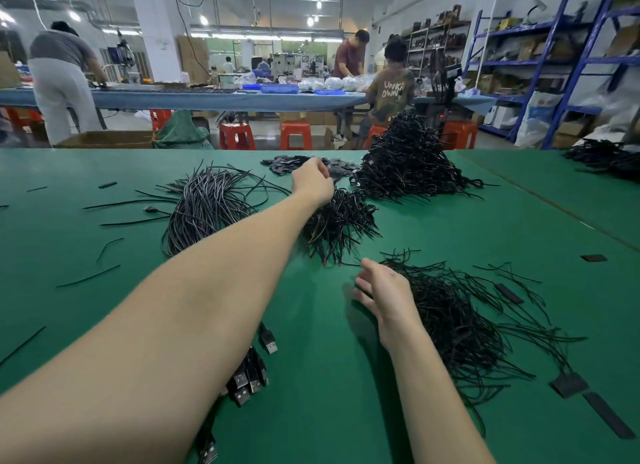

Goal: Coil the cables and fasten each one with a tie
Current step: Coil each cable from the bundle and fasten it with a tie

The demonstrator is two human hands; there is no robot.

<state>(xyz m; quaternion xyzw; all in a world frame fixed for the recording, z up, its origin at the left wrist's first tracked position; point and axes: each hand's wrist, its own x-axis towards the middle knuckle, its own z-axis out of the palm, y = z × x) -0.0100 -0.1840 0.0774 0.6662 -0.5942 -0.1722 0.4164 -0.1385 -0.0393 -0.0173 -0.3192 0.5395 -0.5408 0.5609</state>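
A long bundle of loose black cables [207, 204] lies across the green table [311, 411], its USB plugs [249, 377] near my left elbow. My left hand [311, 181] reaches far forward to a pile of small flat dark ties [287, 163]; its fingers curl down at the pile's edge, and what they hold is hidden. A small heap of coiled cables [341, 221] sits just under that wrist. My right hand [381, 294] hovers with relaxed fingers at the left edge of a tangled heap of thin black cables [460, 318].
A tall heap of black cables [408, 165] stands at the back right. Single cable pieces [88, 276] and flat dark strips [606, 418] lie scattered. Beyond the table's far edge are red stools [296, 134], people at another bench and blue shelving [561, 58].
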